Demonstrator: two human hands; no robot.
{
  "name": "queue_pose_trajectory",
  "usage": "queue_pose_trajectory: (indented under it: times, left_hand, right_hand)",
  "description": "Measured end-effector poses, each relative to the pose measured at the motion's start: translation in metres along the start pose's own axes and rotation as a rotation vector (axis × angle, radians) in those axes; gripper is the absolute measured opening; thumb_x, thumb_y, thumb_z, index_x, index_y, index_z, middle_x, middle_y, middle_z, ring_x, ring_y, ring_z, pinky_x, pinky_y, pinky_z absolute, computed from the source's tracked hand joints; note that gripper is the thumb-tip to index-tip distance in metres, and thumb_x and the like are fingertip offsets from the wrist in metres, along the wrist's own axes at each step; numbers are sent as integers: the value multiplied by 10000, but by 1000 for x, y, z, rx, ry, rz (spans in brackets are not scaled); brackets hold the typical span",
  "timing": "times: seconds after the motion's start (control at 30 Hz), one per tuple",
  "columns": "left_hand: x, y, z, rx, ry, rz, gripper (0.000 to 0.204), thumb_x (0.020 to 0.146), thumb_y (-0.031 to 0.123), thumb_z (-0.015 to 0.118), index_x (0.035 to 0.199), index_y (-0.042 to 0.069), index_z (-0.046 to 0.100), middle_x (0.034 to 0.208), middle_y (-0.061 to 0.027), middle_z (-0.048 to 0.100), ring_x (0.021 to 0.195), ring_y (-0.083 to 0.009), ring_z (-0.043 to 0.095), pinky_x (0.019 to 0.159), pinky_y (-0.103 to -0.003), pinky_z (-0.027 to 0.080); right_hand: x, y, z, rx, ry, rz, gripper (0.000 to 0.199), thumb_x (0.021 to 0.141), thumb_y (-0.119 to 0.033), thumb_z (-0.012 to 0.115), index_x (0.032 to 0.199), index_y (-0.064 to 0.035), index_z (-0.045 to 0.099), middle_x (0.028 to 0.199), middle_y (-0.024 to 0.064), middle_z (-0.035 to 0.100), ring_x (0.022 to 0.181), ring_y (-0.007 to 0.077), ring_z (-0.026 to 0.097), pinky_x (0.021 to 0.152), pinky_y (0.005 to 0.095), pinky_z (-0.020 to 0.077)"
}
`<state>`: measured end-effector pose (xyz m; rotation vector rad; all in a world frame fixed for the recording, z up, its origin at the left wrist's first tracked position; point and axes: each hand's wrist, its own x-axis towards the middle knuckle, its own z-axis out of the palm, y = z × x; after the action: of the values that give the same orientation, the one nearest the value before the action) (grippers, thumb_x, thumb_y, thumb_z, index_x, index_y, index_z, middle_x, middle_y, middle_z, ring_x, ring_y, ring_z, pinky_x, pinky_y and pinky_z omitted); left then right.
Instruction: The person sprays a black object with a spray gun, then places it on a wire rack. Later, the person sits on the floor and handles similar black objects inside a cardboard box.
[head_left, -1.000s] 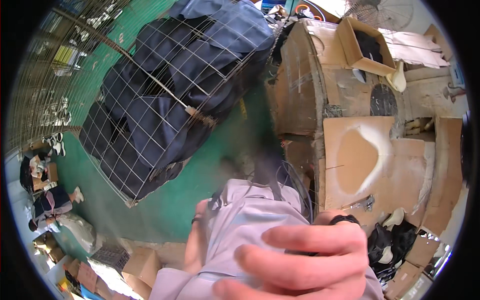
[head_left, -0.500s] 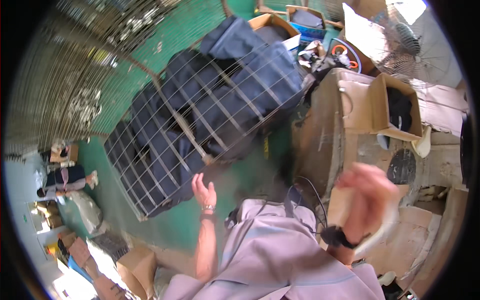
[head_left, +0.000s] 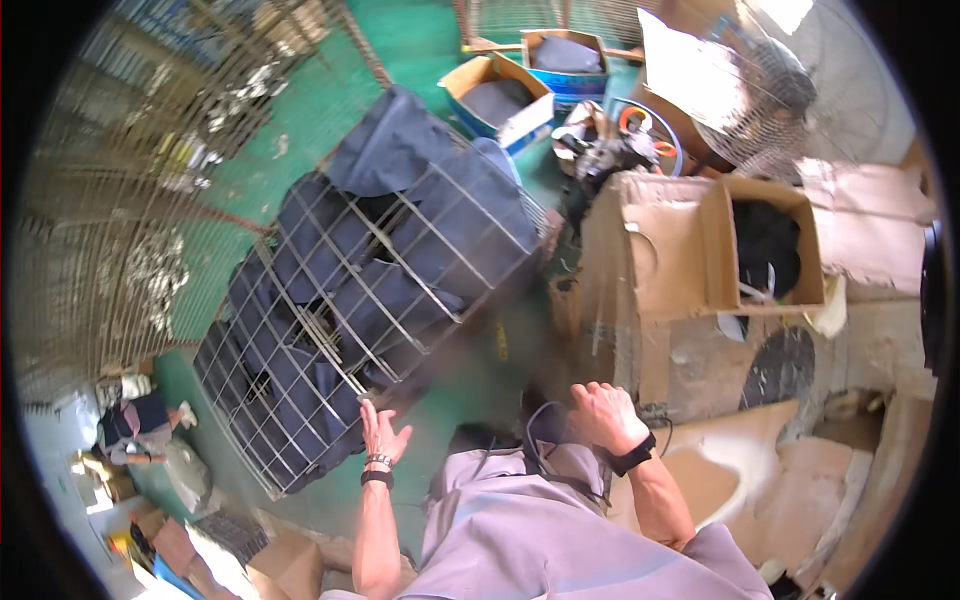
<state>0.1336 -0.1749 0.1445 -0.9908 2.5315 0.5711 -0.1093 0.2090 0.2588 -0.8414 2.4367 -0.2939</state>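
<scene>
My left hand (head_left: 381,434) is open, fingers stretched and thumb apart, at the near edge of a wire cage (head_left: 430,350). Its fingertips overlap the cage rim; whether they touch it I cannot tell. Dark blue-grey sheets of fabric-like material (head_left: 365,310) fill the cage, one folded piece (head_left: 390,145) lying over its far end. My right hand (head_left: 608,416) is raised in front of my body, back upward, with its fingers curled in. Nothing shows sticking out of it.
To the right stands a cardboard-covered bench (head_left: 690,350) bearing an open carton (head_left: 722,245) with black contents. A fan (head_left: 770,95) and two boxes (head_left: 530,125) (head_left: 565,85) are farther back. Wire racks (head_left: 150,200) line the left; another person (head_left: 140,425) is beyond.
My right hand has moved left and lower and is less blurred. My left hand has shifted slightly left and down. The cage and bench appear farther left in view.
</scene>
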Motion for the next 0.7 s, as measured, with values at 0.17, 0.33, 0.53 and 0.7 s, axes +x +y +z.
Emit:
queue_pose_trajectory:
  times: [0.17,0.33,0.53,0.7]
  left_hand:
    - [4,-6,-4,-28,-24,-48,507,769,407,772,1164,114,648,1580,-343,166,1476,-485,170,1216,-475,199]
    - [1,5,-14,-69,-12,-87,478,758,386,789,1138,122,667,1592,-330,135,1488,-480,133,1204,-510,238]
    - [-11,-31,2,-337,90,13,503,785,334,762,1209,106,616,1602,-279,182,1498,-407,180,1224,-419,222]
    - [-66,-82,7,-665,241,156,440,866,280,680,1231,47,598,1348,-203,576,1257,-322,560,1060,-417,451]
  right_hand:
    - [40,-15,-17,28,72,-103,275,799,-227,744,979,-83,595,906,147,667,884,334,669,763,462,525]
    - [61,-44,-19,-32,46,-193,418,797,-227,746,1160,-57,626,981,181,687,923,369,668,808,467,534]
    - [52,-121,-4,-151,-7,-354,425,787,-225,759,1152,-48,633,995,200,688,951,386,660,824,476,527]
    - [25,-204,35,-149,-87,-492,449,795,-254,742,1181,-47,646,1031,219,699,971,395,668,833,486,530]
